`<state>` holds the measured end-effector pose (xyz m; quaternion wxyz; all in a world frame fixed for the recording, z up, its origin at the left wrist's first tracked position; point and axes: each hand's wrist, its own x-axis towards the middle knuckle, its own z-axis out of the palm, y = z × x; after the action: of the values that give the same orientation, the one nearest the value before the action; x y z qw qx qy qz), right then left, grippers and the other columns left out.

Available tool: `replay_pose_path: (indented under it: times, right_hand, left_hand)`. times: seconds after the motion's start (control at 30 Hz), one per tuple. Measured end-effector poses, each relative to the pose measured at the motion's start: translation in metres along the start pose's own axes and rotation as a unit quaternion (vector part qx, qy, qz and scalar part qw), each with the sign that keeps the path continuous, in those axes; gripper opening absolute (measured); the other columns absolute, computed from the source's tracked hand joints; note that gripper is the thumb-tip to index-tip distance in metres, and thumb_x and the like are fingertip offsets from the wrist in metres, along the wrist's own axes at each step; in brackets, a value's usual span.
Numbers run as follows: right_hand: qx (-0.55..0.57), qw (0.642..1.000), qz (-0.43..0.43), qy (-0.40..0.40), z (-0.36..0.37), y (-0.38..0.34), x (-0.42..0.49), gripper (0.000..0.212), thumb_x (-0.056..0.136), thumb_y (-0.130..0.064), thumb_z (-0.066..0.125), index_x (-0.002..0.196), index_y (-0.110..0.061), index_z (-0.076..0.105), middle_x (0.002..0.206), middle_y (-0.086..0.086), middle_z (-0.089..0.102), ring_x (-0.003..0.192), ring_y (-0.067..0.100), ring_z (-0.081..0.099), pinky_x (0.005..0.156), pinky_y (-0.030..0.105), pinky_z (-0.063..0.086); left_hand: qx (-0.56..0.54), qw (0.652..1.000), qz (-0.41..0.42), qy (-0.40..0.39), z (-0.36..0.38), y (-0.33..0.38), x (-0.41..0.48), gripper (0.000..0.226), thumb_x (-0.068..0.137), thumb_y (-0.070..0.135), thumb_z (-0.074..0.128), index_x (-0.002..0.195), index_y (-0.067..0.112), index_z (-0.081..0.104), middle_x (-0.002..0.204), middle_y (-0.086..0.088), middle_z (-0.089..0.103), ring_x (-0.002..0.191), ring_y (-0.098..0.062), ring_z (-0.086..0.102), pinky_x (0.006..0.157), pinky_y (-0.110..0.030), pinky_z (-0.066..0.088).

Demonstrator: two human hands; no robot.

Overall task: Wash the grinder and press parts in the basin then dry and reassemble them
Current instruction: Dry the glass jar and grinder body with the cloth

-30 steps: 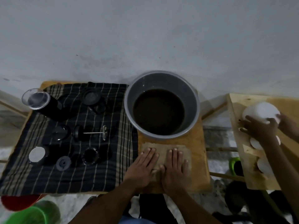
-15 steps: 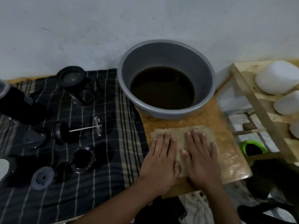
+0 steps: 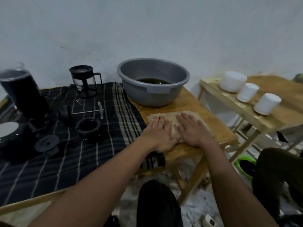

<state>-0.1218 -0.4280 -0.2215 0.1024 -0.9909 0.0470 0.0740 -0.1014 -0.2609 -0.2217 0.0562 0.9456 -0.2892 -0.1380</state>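
My left hand and my right hand lie flat, palms down, side by side on a tan cloth on the wooden table. Behind the cloth stands a grey basin holding dark water. To the left, on a dark striped cloth, lie the black parts: the French press carafe, the plunger with its rod and mesh, a black ring-shaped part, a flat black disc and a tall dark grinder body.
A second wooden table at the right carries three white containers. A green-rimmed bucket sits on the floor below it. A dark-clothed leg of another person shows at the right. A white wall stands close behind.
The view has dropped lower and tilted up, showing more wall. Both my hands stay flat on the tan cloth. The other person's hands at the white containers are gone from view.
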Motion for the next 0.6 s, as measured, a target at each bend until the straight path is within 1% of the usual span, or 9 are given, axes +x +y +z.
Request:
replay_pose_path:
  times: [0.1, 0.17, 0.23, 0.3, 0.33, 0.4, 0.5, 0.57, 0.6]
  right_hand:
    - [0.024, 1.0, -0.005, 0.019, 0.001, -0.005, 0.0, 0.053, 0.111, -0.037, 0.02, 0.162, -0.023, 0.018, 0.171, -0.001, 0.007, 0.157, 0.024, 0.005, 0.125, 0.047, 0.007]
    - [0.046, 0.997, -0.003, 0.058, 0.001, -0.008, -0.009, 0.048, 0.111, -0.031, 0.025, 0.156, -0.019, 0.035, 0.166, 0.005, 0.027, 0.152, 0.027, 0.025, 0.123, 0.044, 0.021]
    - [0.044, 0.993, 0.007, 0.106, 0.002, -0.01, -0.017, 0.04, 0.11, -0.028, 0.032, 0.14, -0.016, 0.054, 0.147, 0.012, 0.054, 0.134, 0.03, 0.051, 0.109, 0.041, 0.041]
    - [0.027, 0.989, 0.01, 0.148, -0.003, -0.014, -0.026, 0.034, 0.109, -0.031, 0.035, 0.121, -0.014, 0.062, 0.122, 0.013, 0.068, 0.113, 0.031, 0.063, 0.092, 0.04, 0.05]
    - [0.033, 0.986, 0.005, 0.164, -0.011, -0.017, -0.031, 0.034, 0.109, -0.034, 0.036, 0.115, -0.014, 0.063, 0.113, 0.011, 0.069, 0.106, 0.03, 0.065, 0.086, 0.038, 0.05]
    - [0.065, 0.976, -0.018, 0.206, -0.032, -0.026, -0.039, 0.032, 0.109, -0.033, 0.039, 0.107, -0.016, 0.065, 0.099, 0.007, 0.067, 0.095, 0.026, 0.064, 0.079, 0.036, 0.048]
    - [0.084, 0.961, -0.066, 0.256, -0.069, -0.048, -0.044, 0.032, 0.107, -0.021, 0.041, 0.099, -0.008, 0.069, 0.099, 0.014, 0.067, 0.091, 0.031, 0.062, 0.077, 0.039, 0.047]
    - [0.121, 0.954, -0.072, 0.266, -0.086, -0.065, -0.042, 0.041, 0.109, -0.025, 0.035, 0.091, -0.005, 0.066, 0.094, 0.016, 0.067, 0.088, 0.034, 0.061, 0.076, 0.041, 0.047]
    - [0.134, 0.95, -0.076, 0.272, -0.09, -0.072, -0.041, 0.046, 0.11, -0.031, 0.032, 0.084, -0.008, 0.063, 0.087, 0.014, 0.066, 0.083, 0.033, 0.061, 0.074, 0.041, 0.048]
  left_hand:
    - [0.015, 1.0, 0.023, -0.005, 0.002, -0.008, 0.0, 0.091, 0.1, 0.074, 0.024, 0.165, 0.021, -0.008, 0.171, -0.013, -0.018, 0.158, -0.031, -0.017, 0.128, -0.044, -0.007]
    - [0.017, 0.999, 0.037, 0.021, 0.004, -0.01, -0.004, 0.088, 0.099, 0.074, 0.027, 0.166, 0.023, 0.001, 0.173, -0.014, -0.009, 0.16, -0.033, -0.009, 0.129, -0.045, -0.001]
    - [0.021, 0.995, 0.06, 0.071, 0.007, -0.009, -0.007, 0.067, 0.105, 0.061, 0.03, 0.161, 0.024, 0.027, 0.168, -0.019, 0.022, 0.154, -0.037, 0.02, 0.124, -0.047, 0.018]
    - [0.051, 0.985, 0.069, 0.153, 0.002, -0.004, -0.014, 0.045, 0.109, 0.044, 0.034, 0.145, 0.024, 0.052, 0.141, -0.017, 0.057, 0.128, -0.036, 0.051, 0.108, -0.046, 0.038]
    - [0.043, 0.978, 0.065, 0.194, -0.005, -0.001, -0.018, 0.038, 0.109, 0.038, 0.036, 0.137, 0.025, 0.058, 0.128, -0.013, 0.066, 0.117, -0.034, 0.059, 0.101, -0.046, 0.043]
    - [-0.056, 0.962, 0.056, 0.261, -0.02, 0.003, -0.023, 0.028, 0.109, 0.033, 0.039, 0.117, 0.021, 0.063, 0.109, -0.008, 0.072, 0.1, -0.032, 0.065, 0.09, -0.044, 0.05]
    - [-0.22, 0.922, 0.064, 0.311, -0.048, 0.001, -0.032, 0.027, 0.11, 0.03, 0.041, 0.096, 0.013, 0.057, 0.092, -0.008, 0.069, 0.084, -0.027, 0.064, 0.078, -0.049, 0.054]
    - [-0.208, 0.912, 0.076, 0.347, -0.066, -0.004, -0.044, 0.028, 0.11, 0.029, 0.042, 0.089, 0.014, 0.054, 0.085, -0.005, 0.067, 0.076, -0.022, 0.062, 0.073, -0.048, 0.054]
    - [-0.186, 0.912, 0.075, 0.357, -0.072, -0.007, -0.051, 0.026, 0.109, 0.028, 0.044, 0.087, 0.017, 0.053, 0.082, -0.002, 0.066, 0.072, -0.02, 0.062, 0.069, -0.046, 0.054]
